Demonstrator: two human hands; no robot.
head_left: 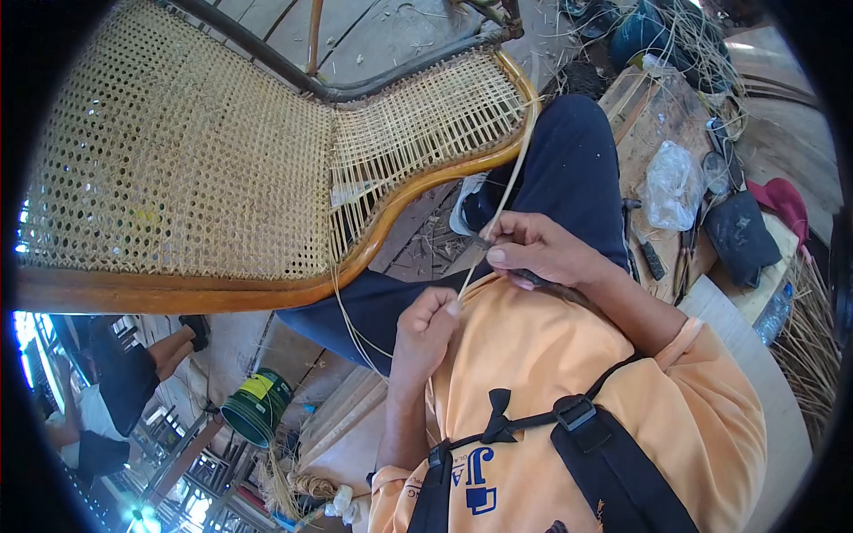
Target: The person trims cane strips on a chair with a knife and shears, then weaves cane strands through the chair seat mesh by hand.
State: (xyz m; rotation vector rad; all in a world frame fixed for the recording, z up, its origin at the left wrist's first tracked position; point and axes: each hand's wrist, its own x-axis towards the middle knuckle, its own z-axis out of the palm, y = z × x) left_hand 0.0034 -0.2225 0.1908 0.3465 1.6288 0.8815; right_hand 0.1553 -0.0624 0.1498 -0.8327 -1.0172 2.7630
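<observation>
My left hand [425, 330] is closed, pinching a pale cane strand [513, 182] in front of my shirt. That strand runs up past my right hand to the rounded corner of a chair frame. My right hand [538, 249] is closed around a dark, thin tool that looks like a knife [482, 241]; its tip sits against the strand, and its rear end shows below the palm. The woven cane panel [195, 142] lies to the left in an orange-brown wooden frame [378, 235]. Its narrower part [426, 115] has an open weave with loose strands [345, 293] hanging near my left forearm.
On the right, a wooden board [662, 107] bears a clear plastic bag [673, 185], a hammer [629, 204] and a dark pouch [740, 240]. Tangled cane [697, 44] lies behind. Lower left are a green bucket [258, 406] and another person [124, 382].
</observation>
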